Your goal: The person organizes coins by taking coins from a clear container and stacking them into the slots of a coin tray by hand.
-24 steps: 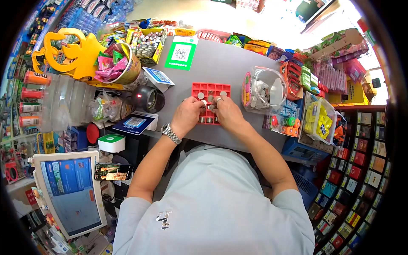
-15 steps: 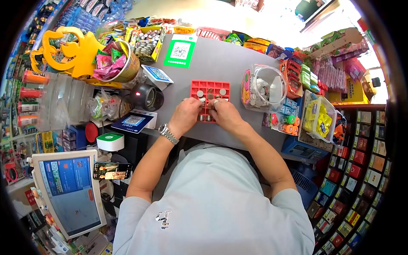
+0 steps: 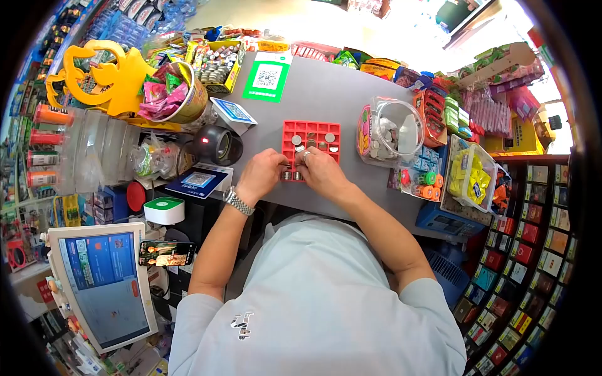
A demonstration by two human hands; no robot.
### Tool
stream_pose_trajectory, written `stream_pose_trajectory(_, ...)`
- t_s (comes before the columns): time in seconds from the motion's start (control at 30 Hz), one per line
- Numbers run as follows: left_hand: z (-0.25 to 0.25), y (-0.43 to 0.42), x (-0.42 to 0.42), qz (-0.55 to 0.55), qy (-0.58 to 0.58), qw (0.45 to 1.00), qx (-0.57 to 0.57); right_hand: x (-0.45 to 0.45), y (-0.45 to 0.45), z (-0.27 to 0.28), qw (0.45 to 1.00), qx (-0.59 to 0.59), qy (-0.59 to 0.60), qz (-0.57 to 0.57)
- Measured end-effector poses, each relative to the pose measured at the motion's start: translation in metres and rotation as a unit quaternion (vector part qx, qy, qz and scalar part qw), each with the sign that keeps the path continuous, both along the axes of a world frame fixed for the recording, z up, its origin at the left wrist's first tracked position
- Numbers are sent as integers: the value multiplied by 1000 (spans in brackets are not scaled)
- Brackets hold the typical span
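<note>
A red plastic coin tray (image 3: 313, 126) with small square compartments lies on the grey counter in front of me. Silver coins (image 3: 330, 138) rest in several of its compartments, some in small stacks along the near edge. My left hand (image 3: 263, 173) is at the tray's lower left side, its fingers pinched together. Over the tray's near part, my right hand (image 3: 326, 173) has its fingers curled together close to the left fingertips. Whatever the fingertips hold is too small and too covered to make out. A wristwatch (image 3: 238, 201) is on my left wrist.
A clear plastic jar (image 3: 393, 130) with coins inside stands right of the tray. To the left are a black scanner (image 3: 217, 144) and a blue QR stand (image 3: 233, 111). A green QR card (image 3: 267, 77) lies farther back. Candy boxes and packets line the counter's edges.
Both hands have shifted left, with the left hand now at the tray's left edge. The right fingers have moved off the tray's right side, uncovering coins there.
</note>
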State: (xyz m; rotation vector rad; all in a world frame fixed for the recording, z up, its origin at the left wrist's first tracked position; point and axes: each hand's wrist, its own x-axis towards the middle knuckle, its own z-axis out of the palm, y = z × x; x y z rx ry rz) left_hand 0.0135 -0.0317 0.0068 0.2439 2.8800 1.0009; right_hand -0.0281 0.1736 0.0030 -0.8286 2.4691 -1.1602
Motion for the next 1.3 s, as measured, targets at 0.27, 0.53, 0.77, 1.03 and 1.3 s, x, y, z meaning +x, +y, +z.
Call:
stream_pose_trajectory(0.27,1,-4,2,-19,11,1000,6,-3,-19,-32,1000,-10,10,16)
stream_pose_trajectory(0.53,-10,7,16,82,53,993,74,2,-8,-18,999,-16,40,0)
stream_pose_trajectory(0.77,-9,6,15,72,78,988,112,11,73,11,987,84,71,-119)
stream_pose_trajectory(1.03,9,47,-22,-60,124,990,-8,21,69,-6,986,72,99,-110)
stream_pose_trajectory(1.3,2,49,-36,-174,170,959,-146,15,66,-15,982,71,164,-60)
